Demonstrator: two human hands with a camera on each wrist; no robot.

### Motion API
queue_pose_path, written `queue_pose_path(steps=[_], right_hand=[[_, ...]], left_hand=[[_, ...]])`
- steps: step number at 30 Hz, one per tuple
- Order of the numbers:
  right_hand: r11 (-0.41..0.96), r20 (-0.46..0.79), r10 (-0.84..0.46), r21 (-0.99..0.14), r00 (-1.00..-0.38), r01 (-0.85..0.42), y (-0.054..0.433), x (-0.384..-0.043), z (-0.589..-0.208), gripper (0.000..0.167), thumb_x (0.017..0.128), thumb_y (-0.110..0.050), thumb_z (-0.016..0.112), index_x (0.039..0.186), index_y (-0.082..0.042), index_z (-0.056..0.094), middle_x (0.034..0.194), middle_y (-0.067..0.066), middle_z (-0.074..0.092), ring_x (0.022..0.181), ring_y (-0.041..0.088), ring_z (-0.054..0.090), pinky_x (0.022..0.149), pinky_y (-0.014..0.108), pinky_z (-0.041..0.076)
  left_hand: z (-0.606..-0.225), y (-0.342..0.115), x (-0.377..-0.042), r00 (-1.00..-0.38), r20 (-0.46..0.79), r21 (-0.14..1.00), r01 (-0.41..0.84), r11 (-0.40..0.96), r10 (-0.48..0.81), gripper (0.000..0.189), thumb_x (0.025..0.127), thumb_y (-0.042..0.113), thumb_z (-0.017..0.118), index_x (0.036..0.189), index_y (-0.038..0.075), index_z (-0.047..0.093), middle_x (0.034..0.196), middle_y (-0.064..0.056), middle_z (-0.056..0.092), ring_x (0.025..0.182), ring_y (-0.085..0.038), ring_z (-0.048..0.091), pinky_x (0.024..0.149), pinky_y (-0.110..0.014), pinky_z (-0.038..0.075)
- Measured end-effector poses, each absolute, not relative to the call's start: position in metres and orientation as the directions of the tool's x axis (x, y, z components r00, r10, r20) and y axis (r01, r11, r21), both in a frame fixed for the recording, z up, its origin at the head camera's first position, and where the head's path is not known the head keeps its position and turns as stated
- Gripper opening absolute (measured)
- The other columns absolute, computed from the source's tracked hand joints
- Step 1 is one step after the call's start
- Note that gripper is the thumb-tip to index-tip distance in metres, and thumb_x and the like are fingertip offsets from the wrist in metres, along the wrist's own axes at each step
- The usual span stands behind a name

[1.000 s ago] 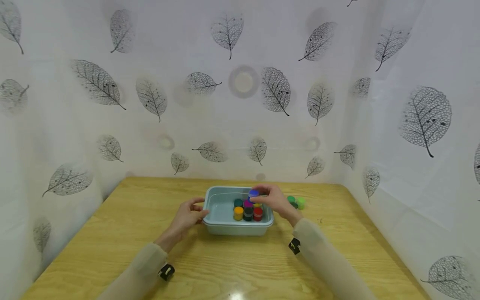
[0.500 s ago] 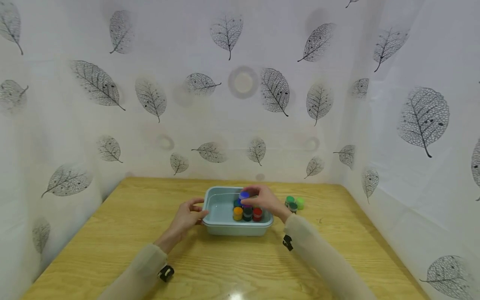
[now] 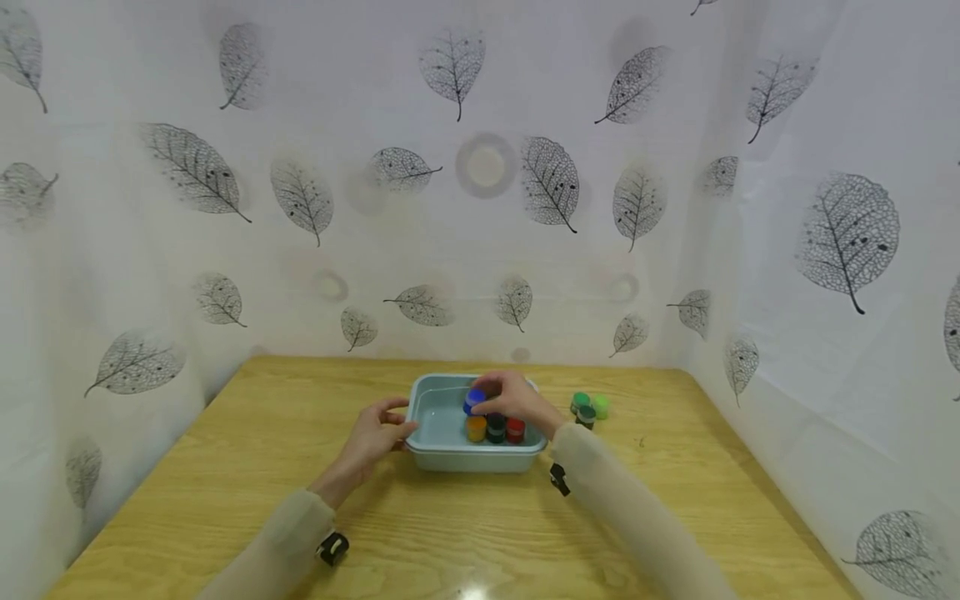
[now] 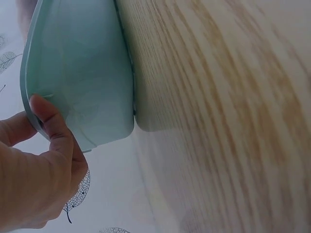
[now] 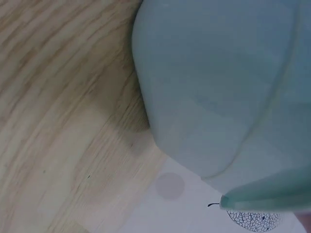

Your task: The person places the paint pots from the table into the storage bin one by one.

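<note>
A light blue-green plastic basin (image 3: 472, 461) stands on the table. My left hand (image 3: 375, 435) pinches its left rim; in the left wrist view the fingers (image 4: 54, 127) lie at the rim and against the outer wall. Over the basin's inside, my right hand (image 3: 516, 400) holds a small blue paint pot (image 3: 474, 402) between thumb and fingers. In front of it, along the near wall, are an orange pot (image 3: 476, 429), a dark pot (image 3: 495, 429) and a red pot (image 3: 515, 430). My right hand hides the pots behind these. The right wrist view shows mostly the basin's outer wall (image 5: 209, 87).
Right of the basin, a green pot (image 3: 581, 402), a dark green pot (image 3: 586, 417) and a light green pot (image 3: 601, 407) stand close together on the wooden table (image 3: 450, 533). A white curtain (image 3: 330, 250) with leaf prints surrounds the table at the back and sides.
My right hand has carried the blue pot leftward and lower inside the basin. The green pots on the right have come out from behind the right hand. My left hand stays at the rim.
</note>
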State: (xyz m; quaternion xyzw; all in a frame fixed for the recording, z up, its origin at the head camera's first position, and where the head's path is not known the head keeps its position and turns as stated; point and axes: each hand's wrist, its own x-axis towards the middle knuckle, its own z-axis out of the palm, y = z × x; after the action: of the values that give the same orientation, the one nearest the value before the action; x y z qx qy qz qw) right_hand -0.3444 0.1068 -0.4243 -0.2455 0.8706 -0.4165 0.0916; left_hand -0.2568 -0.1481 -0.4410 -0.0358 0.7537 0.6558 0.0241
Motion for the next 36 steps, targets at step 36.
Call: queue_pose_path(steps=[36], right_hand=[[0.648,0.071,-0.499,-0.631,-0.863,-0.427,0.075,-0.351,-0.443,0.022,0.077,-0.017,0.083,0.097,-0.013,0.075,0.1,0.0,0.073,0.094,0.015,0.064,0.088,0.032,0.054]], left_hand=[[-0.447,-0.147,-0.257,-0.998,-0.047,0.989,-0.051,0.136,-0.031,0.048,0.089,-0.002,0.066,0.135,-0.002,0.052,0.096,-0.013,0.057,0.069,-0.016,0.06,0.063,-0.032,0.059]])
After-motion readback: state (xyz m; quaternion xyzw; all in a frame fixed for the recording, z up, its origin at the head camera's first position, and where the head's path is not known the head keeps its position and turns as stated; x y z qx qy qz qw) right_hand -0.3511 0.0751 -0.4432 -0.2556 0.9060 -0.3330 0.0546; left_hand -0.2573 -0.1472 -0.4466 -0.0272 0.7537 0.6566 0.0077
